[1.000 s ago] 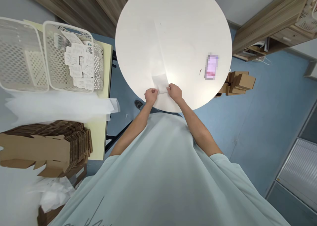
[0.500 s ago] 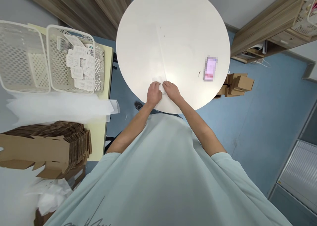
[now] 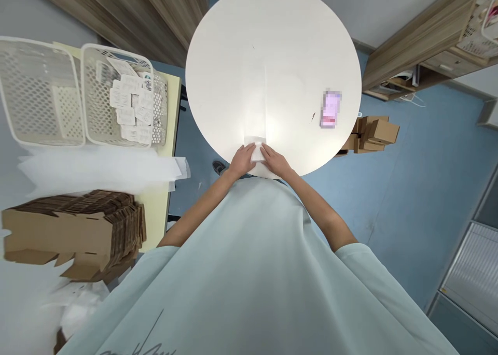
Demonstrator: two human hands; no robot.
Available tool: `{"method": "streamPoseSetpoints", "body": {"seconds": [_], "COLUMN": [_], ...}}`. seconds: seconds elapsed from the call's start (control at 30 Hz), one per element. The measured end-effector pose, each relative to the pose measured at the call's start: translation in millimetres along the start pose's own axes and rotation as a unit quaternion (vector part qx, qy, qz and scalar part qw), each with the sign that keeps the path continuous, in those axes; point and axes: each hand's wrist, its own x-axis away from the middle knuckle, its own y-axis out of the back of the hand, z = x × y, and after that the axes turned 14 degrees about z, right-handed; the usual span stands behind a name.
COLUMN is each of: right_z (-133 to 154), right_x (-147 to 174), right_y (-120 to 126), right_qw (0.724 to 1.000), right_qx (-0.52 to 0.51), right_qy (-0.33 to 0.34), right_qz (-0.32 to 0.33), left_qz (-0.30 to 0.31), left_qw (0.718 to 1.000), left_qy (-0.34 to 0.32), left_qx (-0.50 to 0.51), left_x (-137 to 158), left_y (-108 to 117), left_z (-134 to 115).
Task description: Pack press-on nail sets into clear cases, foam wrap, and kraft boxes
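A long strip of thin, whitish see-through sheet [image 3: 254, 103] lies on the round white table [image 3: 218, 59], running away from me. At its near end is a small white bundle [image 3: 257, 153] close to the table's front edge, with the strip leading up to it. My left hand [image 3: 241, 159] grips the bundle's left side, fingers bent over it. On the opposite side, my right hand [image 3: 275, 160] holds it the same way. What is inside the bundle cannot be made out.
A pixelated pink phone-like object [image 3: 330, 109] lies on the table's right. To the left, a side table [image 3: 155, 210] bears a basket [image 3: 87, 93] of white labelled packets, another basket [image 3: 23, 93], a stack of white sheets [image 3: 97, 171] and flattened cartons [image 3: 58, 236]. Brown boxes [image 3: 375, 132] stand right.
Both hands have come slightly nearer to me and sit at the bundle's two sides. The strip now lies straighter, and the bundle shows more clearly between them.
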Motion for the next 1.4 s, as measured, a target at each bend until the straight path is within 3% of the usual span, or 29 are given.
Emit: {"method": "streamPoseSetpoints", "body": {"seconds": [0.13,0.23,0.37,0.5,0.7,0.77,0.83,0.93,1.0,1.23,1.4], "right_z": [3,6,13,15,11,13,15,14,11,1,6], "right_x": [17,18,4,-17,-42,-45,-46,-47,-47,-33,-6], "right_y": [-9,-3,15,29,37,40,45,50,52,51,22], "right_qw": [1.0,0.997,0.982,0.966,0.935,0.941,0.958,0.983,0.992,0.998,1.0], "right_qx": [-0.023,-0.067,-0.132,-0.169,-0.221,-0.19,-0.131,-0.053,-0.036,-0.017,0.017], "right_qy": [0.001,-0.035,-0.119,-0.171,-0.242,-0.239,-0.207,-0.131,-0.094,-0.05,-0.026], "right_qz": [0.002,-0.02,-0.058,-0.092,-0.134,-0.144,-0.146,-0.116,-0.078,-0.018,-0.002], "left_qz": [0.002,-0.028,-0.069,-0.087,-0.119,-0.146,-0.16,-0.115,-0.072,-0.017,-0.011], "left_qw": [0.998,0.99,0.968,0.951,0.943,0.946,0.962,0.988,0.995,1.0,1.0], "left_qy": [0.015,0.062,0.141,0.226,0.253,0.241,0.188,0.078,0.038,0.018,-0.008], "left_qx": [0.053,0.125,0.194,0.195,0.183,0.159,0.116,0.064,0.053,-0.006,-0.02], "left_x": [16,16,3,-16,-35,-37,-39,-43,-45,-28,-1], "left_y": [-9,-3,15,29,31,31,34,40,44,47,28], "left_z": [-2,-2,-3,-6,-11,-12,-11,-8,-5,-2,-8]}}
